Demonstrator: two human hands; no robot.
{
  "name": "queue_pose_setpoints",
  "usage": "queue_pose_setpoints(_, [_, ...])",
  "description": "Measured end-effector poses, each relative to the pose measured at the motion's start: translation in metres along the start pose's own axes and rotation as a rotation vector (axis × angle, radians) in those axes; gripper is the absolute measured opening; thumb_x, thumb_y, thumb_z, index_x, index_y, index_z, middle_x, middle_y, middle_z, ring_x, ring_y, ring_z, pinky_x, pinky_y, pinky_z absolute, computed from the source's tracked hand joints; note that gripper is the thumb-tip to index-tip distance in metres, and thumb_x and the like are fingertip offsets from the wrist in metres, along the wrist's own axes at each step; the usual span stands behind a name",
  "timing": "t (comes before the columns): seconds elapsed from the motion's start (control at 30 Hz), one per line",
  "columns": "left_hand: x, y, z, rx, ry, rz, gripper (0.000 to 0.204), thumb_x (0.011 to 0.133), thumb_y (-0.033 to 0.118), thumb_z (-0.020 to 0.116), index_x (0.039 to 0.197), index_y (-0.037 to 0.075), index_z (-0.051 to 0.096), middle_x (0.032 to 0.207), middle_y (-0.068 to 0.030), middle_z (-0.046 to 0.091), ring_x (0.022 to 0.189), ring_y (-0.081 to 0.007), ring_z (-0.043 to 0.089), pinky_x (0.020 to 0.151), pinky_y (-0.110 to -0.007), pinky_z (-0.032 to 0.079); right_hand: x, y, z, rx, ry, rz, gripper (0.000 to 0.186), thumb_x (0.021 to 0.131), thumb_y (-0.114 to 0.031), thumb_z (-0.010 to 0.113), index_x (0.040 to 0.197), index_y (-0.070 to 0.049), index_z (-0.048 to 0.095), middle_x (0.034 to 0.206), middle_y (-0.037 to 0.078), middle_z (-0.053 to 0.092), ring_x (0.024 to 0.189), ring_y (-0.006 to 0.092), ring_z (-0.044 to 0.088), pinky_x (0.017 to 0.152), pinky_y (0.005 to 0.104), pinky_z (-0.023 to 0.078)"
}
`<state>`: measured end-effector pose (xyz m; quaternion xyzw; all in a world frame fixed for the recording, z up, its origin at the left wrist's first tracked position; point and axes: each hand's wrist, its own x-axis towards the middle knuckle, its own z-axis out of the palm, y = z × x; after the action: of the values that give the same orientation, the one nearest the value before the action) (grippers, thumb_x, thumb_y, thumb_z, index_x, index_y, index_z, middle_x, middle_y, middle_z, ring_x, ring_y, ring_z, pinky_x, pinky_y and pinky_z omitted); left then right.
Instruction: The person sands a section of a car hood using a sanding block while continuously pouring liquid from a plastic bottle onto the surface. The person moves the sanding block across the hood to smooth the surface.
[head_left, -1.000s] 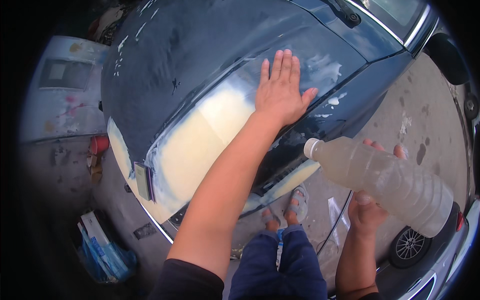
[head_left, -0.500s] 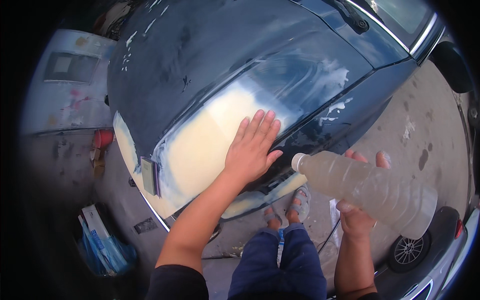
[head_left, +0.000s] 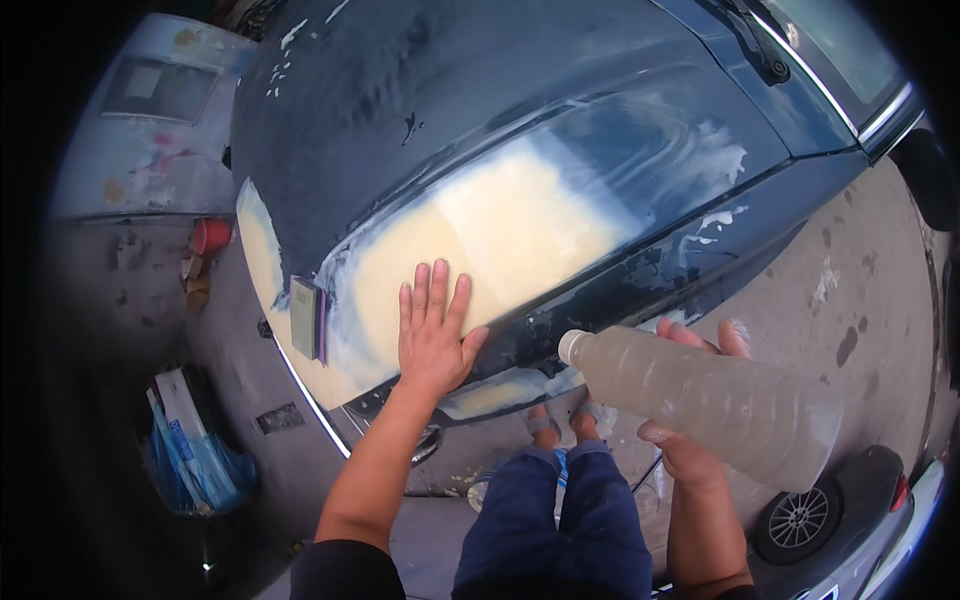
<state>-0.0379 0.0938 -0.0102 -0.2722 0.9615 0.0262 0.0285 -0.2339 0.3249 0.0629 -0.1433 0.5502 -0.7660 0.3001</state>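
Your right grip (head_left: 688, 458) is clamped around the clear plastic bottle (head_left: 715, 400), which slants with its white-topped neck toward the dark blue hood (head_left: 400, 100); your left grip (head_left: 433, 350) holds nothing, its fingers straight and slightly apart, laid palm-down on the cream patch (head_left: 530, 220). To the left of that hand, a grey-green block (head_left: 304, 320) rests near the hood's front edge, and farther out you have a red container (head_left: 211, 235) and a blue plastic bag (head_left: 228, 480) on the ground to your left, with a parked car's wheel (head_left: 800, 517) to your right.
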Motion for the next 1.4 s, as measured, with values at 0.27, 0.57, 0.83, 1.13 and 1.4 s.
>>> queue_pose_setpoints(0.27, [0.113, 0.09, -0.003, -0.139, 0.086, 0.344, 0.061, 0.098, 0.042, 0.053, 0.152, 0.021, 0.035, 0.162, -0.0073, 0.023, 0.15, -0.0301, 0.018, 0.121, -0.05, 0.013, 0.003, 0.0, 0.001, -0.143, 0.115, -0.133, 0.116, 0.067, -0.044, 0.09, 0.151, -0.003, 0.022, 0.135, 0.018, 0.056, 0.128, 0.0343, 0.053, 0.106, 0.0493, 0.045])
queue_pose_setpoints(0.57, [0.131, 0.104, -0.001, -0.209, 0.222, 0.219, 0.055, 0.101, 0.049, 0.043, 0.151, 0.027, 0.038, 0.162, -0.0051, 0.026, 0.15, -0.0287, 0.017, 0.121, -0.054, 0.011, -0.005, 0.007, 0.002, -0.229, 0.138, -0.247, 0.109, 0.072, -0.046, 0.086, 0.15, -0.001, 0.024, 0.136, 0.021, 0.053, 0.13, 0.0376, 0.05, 0.109, 0.0532, 0.04])
queue_pose_setpoints(0.83, [0.015, -0.005, -0.004, -0.129, 0.049, -0.209, 0.091, 0.092, 0.059, 0.052, 0.156, 0.003, 0.019, 0.164, -0.0141, 0.014, 0.152, -0.0292, 0.009, 0.122, -0.049, 0.004, -0.023, 0.015, 0.035, -0.21, 0.016, -0.156, 0.111, 0.071, -0.046, 0.087, 0.151, -0.002, 0.023, 0.137, 0.022, 0.052, 0.132, 0.0379, 0.048, 0.111, 0.0543, 0.038])
queue_pose_setpoints(1.13, [-0.133, -0.106, 0.021, -0.129, 0.068, -0.425, 0.089, 0.093, 0.048, 0.056, 0.153, -0.005, 0.018, 0.163, -0.0214, 0.012, 0.152, -0.036, 0.009, 0.121, -0.049, 0.006, -0.023, 0.028, 0.099, -0.136, -0.122, -0.048, 0.116, 0.068, -0.043, 0.09, 0.151, -0.002, 0.021, 0.138, 0.023, 0.052, 0.132, 0.0376, 0.048, 0.111, 0.0534, 0.037])
queue_pose_setpoints(1.4, [-0.057, -0.071, 0.008, -0.214, 0.101, -0.369, 0.087, 0.094, 0.05, 0.053, 0.153, -0.005, 0.019, 0.162, -0.0221, 0.013, 0.152, -0.0358, 0.006, 0.122, -0.05, 0.005, -0.02, 0.032, 0.136, -0.258, -0.196, -0.086, 0.116, 0.069, -0.051, 0.087, 0.151, -0.002, 0.021, 0.136, 0.024, 0.052, 0.13, 0.0362, 0.05, 0.109, 0.0514, 0.04])
